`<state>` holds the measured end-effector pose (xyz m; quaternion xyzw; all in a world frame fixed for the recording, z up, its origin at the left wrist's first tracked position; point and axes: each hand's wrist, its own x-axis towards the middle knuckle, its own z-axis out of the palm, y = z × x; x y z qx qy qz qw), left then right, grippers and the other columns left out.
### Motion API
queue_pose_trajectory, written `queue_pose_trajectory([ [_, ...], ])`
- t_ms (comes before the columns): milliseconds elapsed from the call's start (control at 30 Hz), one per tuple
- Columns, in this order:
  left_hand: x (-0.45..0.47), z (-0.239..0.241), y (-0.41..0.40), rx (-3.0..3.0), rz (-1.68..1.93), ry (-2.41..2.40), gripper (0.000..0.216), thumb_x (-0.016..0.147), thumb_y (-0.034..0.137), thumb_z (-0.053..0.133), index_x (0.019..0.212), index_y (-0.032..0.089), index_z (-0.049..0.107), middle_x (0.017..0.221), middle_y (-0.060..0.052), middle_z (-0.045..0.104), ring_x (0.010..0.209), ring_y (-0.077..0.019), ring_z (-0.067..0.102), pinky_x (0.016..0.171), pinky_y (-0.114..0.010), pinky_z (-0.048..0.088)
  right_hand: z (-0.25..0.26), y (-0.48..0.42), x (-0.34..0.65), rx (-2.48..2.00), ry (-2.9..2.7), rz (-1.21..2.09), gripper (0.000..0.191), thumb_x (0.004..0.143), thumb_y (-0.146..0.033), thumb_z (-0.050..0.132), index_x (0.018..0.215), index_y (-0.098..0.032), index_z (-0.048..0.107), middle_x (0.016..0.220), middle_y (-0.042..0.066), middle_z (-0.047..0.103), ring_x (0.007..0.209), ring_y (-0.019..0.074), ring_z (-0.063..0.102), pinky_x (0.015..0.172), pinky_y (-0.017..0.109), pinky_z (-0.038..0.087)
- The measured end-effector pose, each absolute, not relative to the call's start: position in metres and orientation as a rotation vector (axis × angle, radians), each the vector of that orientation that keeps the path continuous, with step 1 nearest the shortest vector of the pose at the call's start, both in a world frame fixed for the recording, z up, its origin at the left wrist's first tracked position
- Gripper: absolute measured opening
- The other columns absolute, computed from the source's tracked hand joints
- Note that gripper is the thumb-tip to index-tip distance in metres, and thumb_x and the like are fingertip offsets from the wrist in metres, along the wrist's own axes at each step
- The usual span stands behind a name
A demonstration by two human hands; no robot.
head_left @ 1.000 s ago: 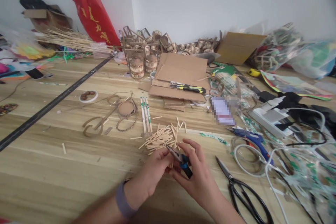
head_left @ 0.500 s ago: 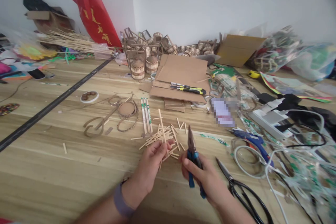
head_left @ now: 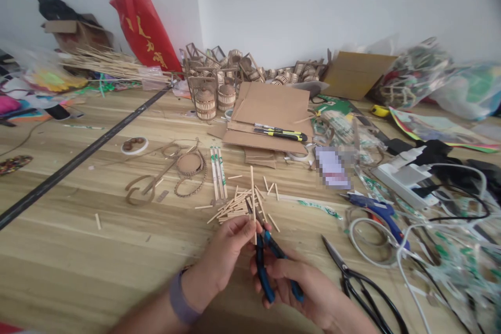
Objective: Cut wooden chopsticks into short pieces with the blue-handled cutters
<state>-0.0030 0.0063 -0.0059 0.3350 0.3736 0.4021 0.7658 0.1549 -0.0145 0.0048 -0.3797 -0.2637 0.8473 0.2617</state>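
Note:
Between thumb and fingers, my left hand (head_left: 225, 250) pinches a thin wooden stick (head_left: 252, 193) that points upward. My right hand (head_left: 301, 287) is wrapped round the blue handles of a pair of pliers (head_left: 270, 261). The handles are spread, and the jaws lie at the stick, just by my left fingertips; whether they touch it I cannot tell. Behind both hands, a loose pile of short cut sticks (head_left: 235, 207) lies on the wooden surface. Several paper-wrapped chopsticks (head_left: 218, 172) lie beyond the pile.
Black scissors (head_left: 364, 287) lie right of my right hand, near a blue glue gun (head_left: 378, 209) and a white power strip (head_left: 405, 182). Cardboard sheets (head_left: 270, 109) with utility knives (head_left: 279, 133) sit ahead. Small woven lanterns (head_left: 205, 103) stand behind, by the wall.
My right hand has moved left and brought the pliers to the stick, and their handles have spread apart. My left hand's stick has shifted slightly right and stands more upright.

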Motion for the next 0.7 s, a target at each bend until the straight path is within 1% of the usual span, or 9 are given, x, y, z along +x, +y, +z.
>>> queue_pose_trajectory([
  [67, -0.007, -0.003, 0.009, 0.803, 0.909, 0.860, 0.042, 0.076, 0.058, 0.066, 0.078, 0.017, 0.058, 0.067, 0.000, 0.060, 0.050, -0.0132, 0.053, 0.047, -0.025, 0.044, 0.011, -0.014, 0.160, -1.129, -0.847, 2.189, 0.033, 0.063, -0.024, 0.065, 0.096, -0.019, 0.062, 0.088, 0.004, 0.065, 0.076, 0.0176, 0.061, 0.061, 0.027, 0.046],
  [133, -0.014, 0.002, 0.012, 0.923, 0.964, 0.983, 0.040, 0.077, 0.056, 0.066, 0.075, 0.016, 0.061, 0.076, -0.003, 0.065, 0.071, -0.0175, 0.060, 0.067, -0.028, 0.049, 0.018, -0.013, 0.169, -1.254, -1.045, 2.014, 0.030, 0.064, -0.023, 0.063, 0.094, -0.019, 0.064, 0.088, 0.004, 0.065, 0.080, 0.0185, 0.059, 0.065, 0.028, 0.045],
  [200, -0.021, 0.009, 0.014, 1.060, 0.957, 1.104, 0.039, 0.082, 0.055, 0.062, 0.077, 0.016, 0.065, 0.086, -0.005, 0.069, 0.090, -0.0213, 0.061, 0.082, -0.029, 0.046, 0.025, -0.012, 0.181, -1.373, -1.220, 1.862, 0.033, 0.065, -0.024, 0.061, 0.098, -0.020, 0.065, 0.090, 0.004, 0.066, 0.083, 0.0200, 0.058, 0.070, 0.030, 0.046],
  [233, -0.024, 0.012, 0.014, 1.134, 0.919, 1.143, 0.039, 0.084, 0.054, 0.059, 0.080, 0.017, 0.067, 0.087, -0.005, 0.070, 0.092, -0.0220, 0.060, 0.083, -0.028, 0.044, 0.027, -0.012, 0.187, -1.422, -1.298, 1.810, 0.036, 0.066, -0.025, 0.060, 0.101, -0.021, 0.066, 0.090, 0.004, 0.066, 0.085, 0.0209, 0.059, 0.073, 0.032, 0.047],
  [300, -0.028, 0.017, 0.014, 1.259, 0.821, 1.173, 0.041, 0.088, 0.054, 0.053, 0.081, 0.017, 0.069, 0.085, -0.006, 0.071, 0.085, -0.0214, 0.060, 0.077, -0.027, 0.043, 0.029, -0.012, 0.197, -1.486, -1.453, 1.717, 0.037, 0.067, -0.027, 0.059, 0.103, -0.023, 0.067, 0.090, 0.003, 0.067, 0.086, 0.0226, 0.059, 0.077, 0.035, 0.048],
  [400, -0.028, 0.021, 0.012, 1.352, 0.706, 1.146, 0.043, 0.090, 0.051, 0.048, 0.074, 0.017, 0.068, 0.077, -0.005, 0.070, 0.071, -0.0178, 0.055, 0.064, -0.025, 0.039, 0.027, -0.014, 0.205, -1.501, -1.653, 1.656, 0.031, 0.067, -0.030, 0.057, 0.096, -0.024, 0.067, 0.089, 0.003, 0.067, 0.086, 0.0233, 0.059, 0.076, 0.035, 0.048],
  [467, -0.026, 0.021, 0.010, 1.374, 0.652, 1.113, 0.043, 0.091, 0.049, 0.047, 0.070, 0.017, 0.066, 0.072, -0.004, 0.068, 0.067, -0.0165, 0.053, 0.061, -0.024, 0.037, 0.025, -0.015, 0.205, -1.500, -1.695, 1.682, 0.030, 0.067, -0.029, 0.056, 0.095, -0.024, 0.067, 0.090, 0.003, 0.066, 0.086, 0.0229, 0.059, 0.076, 0.035, 0.047],
  [567, -0.023, 0.020, 0.009, 1.370, 0.605, 1.040, 0.040, 0.091, 0.045, 0.047, 0.066, 0.017, 0.064, 0.070, -0.003, 0.067, 0.068, -0.0166, 0.054, 0.064, -0.024, 0.038, 0.025, -0.014, 0.200, -1.497, -1.637, 1.755, 0.031, 0.066, -0.028, 0.055, 0.094, -0.023, 0.066, 0.091, 0.003, 0.065, 0.086, 0.0221, 0.057, 0.076, 0.034, 0.046],
  [700, -0.021, 0.020, 0.008, 1.322, 0.624, 0.913, 0.038, 0.091, 0.040, 0.046, 0.065, 0.018, 0.062, 0.076, -0.004, 0.069, 0.077, -0.0184, 0.060, 0.073, -0.025, 0.042, 0.029, -0.012, 0.192, -1.449, -1.573, 1.851, 0.031, 0.064, -0.026, 0.055, 0.093, -0.023, 0.065, 0.091, 0.001, 0.064, 0.083, 0.0204, 0.056, 0.072, 0.032, 0.044],
])
